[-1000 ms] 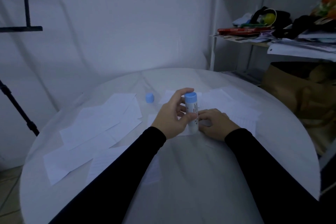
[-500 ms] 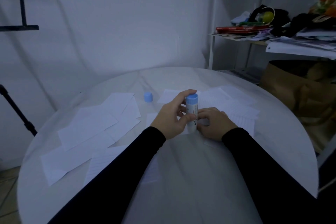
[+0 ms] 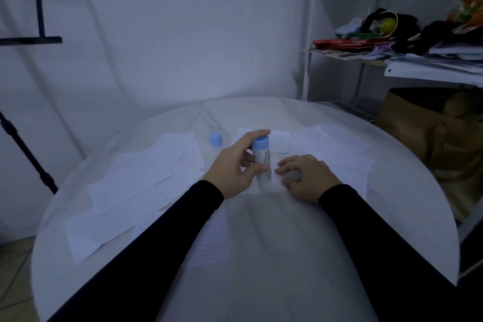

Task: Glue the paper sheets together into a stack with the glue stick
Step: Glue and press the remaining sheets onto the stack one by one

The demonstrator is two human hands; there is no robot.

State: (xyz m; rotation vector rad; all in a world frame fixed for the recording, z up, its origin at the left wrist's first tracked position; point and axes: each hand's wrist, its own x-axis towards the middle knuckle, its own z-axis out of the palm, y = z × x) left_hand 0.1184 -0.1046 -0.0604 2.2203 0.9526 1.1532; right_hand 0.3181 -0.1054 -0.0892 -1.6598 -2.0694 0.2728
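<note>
Fingers (image 3: 244, 144) of the left hand (image 3: 236, 167) curl round the cylindrical glue stick (image 3: 262, 162) — upright, white-bodied, blue-ended — on a flat paper sheet (image 3: 277, 178); right hand (image 3: 307, 178) presses it, fingers spread, on the round white counter (image 3: 261, 256); blue cap (image 3: 216, 139) nearby.

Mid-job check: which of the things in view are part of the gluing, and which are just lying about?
Part of the job:
- glue stick, gripped by the left hand
- its blue cap, off, standing on the table
- sheet pressed down by the right hand
- loose paper sheets

Lying about:
- shelf clutter
- brown paper bag
- black stand
</note>
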